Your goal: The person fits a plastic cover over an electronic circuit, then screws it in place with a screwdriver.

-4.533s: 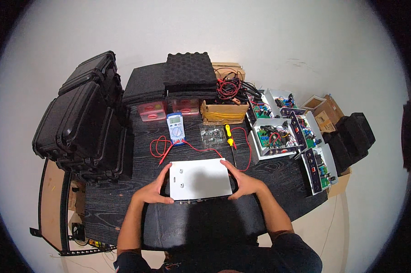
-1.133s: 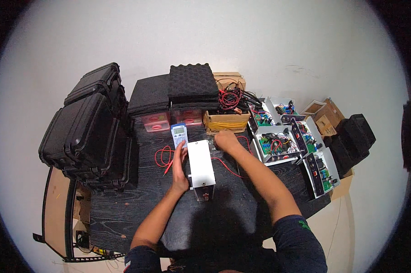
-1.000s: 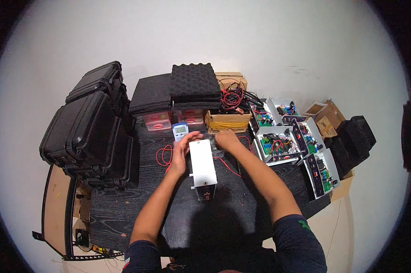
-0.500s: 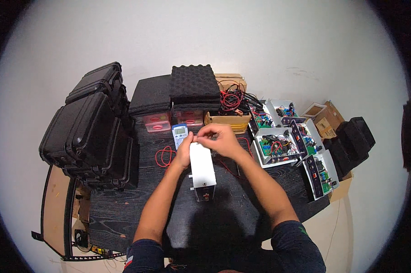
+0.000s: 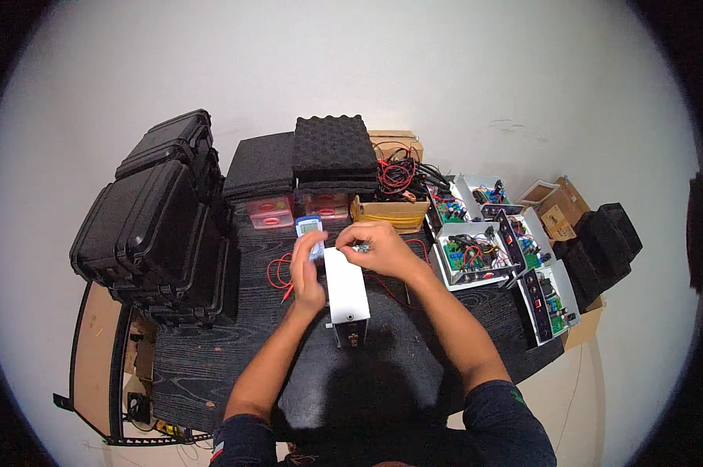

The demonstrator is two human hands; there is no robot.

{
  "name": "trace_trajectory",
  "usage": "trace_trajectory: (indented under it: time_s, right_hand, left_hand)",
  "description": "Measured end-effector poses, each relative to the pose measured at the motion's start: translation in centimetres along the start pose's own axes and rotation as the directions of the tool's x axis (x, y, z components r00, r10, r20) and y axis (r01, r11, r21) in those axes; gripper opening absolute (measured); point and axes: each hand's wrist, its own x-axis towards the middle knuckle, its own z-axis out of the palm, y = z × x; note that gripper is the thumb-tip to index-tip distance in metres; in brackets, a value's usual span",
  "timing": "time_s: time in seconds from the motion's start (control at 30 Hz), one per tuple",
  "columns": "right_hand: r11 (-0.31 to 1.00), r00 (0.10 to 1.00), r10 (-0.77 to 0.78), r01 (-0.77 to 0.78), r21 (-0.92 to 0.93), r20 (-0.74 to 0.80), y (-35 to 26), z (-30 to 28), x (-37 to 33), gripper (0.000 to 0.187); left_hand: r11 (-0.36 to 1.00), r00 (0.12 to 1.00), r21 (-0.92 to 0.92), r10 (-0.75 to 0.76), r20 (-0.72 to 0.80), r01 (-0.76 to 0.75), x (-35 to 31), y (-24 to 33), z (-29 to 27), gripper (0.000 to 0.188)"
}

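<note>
A long white metal box (image 5: 347,292) lies lengthwise on the black table (image 5: 211,350), its dark end panel facing me. My left hand (image 5: 308,274) rests against the box's left side, fingers up toward the far end. My right hand (image 5: 376,244) hovers over the far end, fingertips pinched on something small and dark that I cannot make out. A blue-and-white multimeter (image 5: 310,230) lies just beyond my left fingers, with red leads (image 5: 277,274) looping to its left.
Black hard cases (image 5: 161,233) are stacked at the left, foam pads (image 5: 332,148) at the back. Open white boxes with circuit boards (image 5: 476,253) crowd the right side. A yellow tray (image 5: 390,212) and red-lidded boxes (image 5: 269,212) sit behind the multimeter.
The box was turned from flat and crosswise to lengthwise. Over the last second my right hand came in from the right onto the box's far end, closing toward my left fingers.
</note>
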Motion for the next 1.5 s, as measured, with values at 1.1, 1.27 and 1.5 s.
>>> trace_trajectory:
  time_s: [1.1, 1.27, 1.5]
  right_hand:
    - [0.978, 0.986, 0.082, -0.050, -0.205, 0.148, -1.1, -0.6, 1.8, 0.019]
    - [0.974, 0.999, 0.038, -0.040, -0.222, -0.014, 0.0, -0.1, 1.9, 0.024]
    - [0.729, 0.896, 0.425, -0.255, -0.635, 0.128, 10.8, 2.3, -2.2, 0.019]
  left_hand:
    - [0.977, 0.886, 0.007, 0.192, 0.422, -0.215, -4.1, 5.1, -2.2, 0.035]
    - [0.977, 0.887, 0.006, 0.190, 0.420, -0.211, -4.0, 5.2, -2.5, 0.035]
    - [0.977, 0.893, 0.000, 0.196, 0.405, -0.215, -3.9, 5.2, -2.0, 0.037]
